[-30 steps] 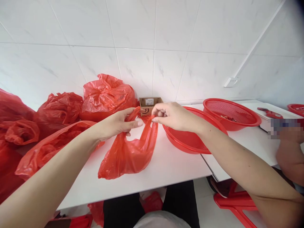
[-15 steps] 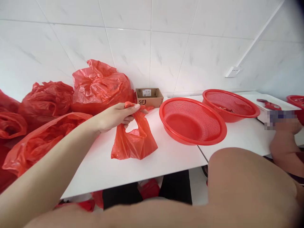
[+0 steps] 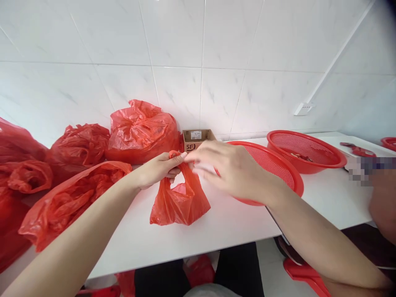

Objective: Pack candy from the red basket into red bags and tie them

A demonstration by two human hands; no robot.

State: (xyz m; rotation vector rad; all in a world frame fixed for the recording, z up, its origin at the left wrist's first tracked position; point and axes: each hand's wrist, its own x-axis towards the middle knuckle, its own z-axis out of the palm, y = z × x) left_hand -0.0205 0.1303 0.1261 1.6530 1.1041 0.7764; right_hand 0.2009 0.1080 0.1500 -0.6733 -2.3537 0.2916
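My left hand (image 3: 162, 167) pinches the gathered handle of a red plastic carrier bag (image 3: 181, 204). The bag hangs upright at or just above the white tabletop, and a handle loop gapes below my fingers; its contents are hidden. Beside it, my right hand (image 3: 227, 169) is slightly blurred, with thumb and fingers apart and fingertips close to the bag's handle. Whether they touch it I cannot tell. Behind my right hand sits a red perforated basket (image 3: 275, 167), partly covered by that hand and forearm.
Several bulging red plastic bags (image 3: 142, 138) crowd the left of the white table (image 3: 139, 251). A small cardboard box (image 3: 198, 135) stands by the tiled wall. A second red basket (image 3: 306, 150) holds small items at the right. A co-worker's arm (image 3: 383, 202) reaches in at the far right.
My right hand has come in from the lower right to beside the bag's handle. My left hand still grips the bag. The view has tilted up slightly.
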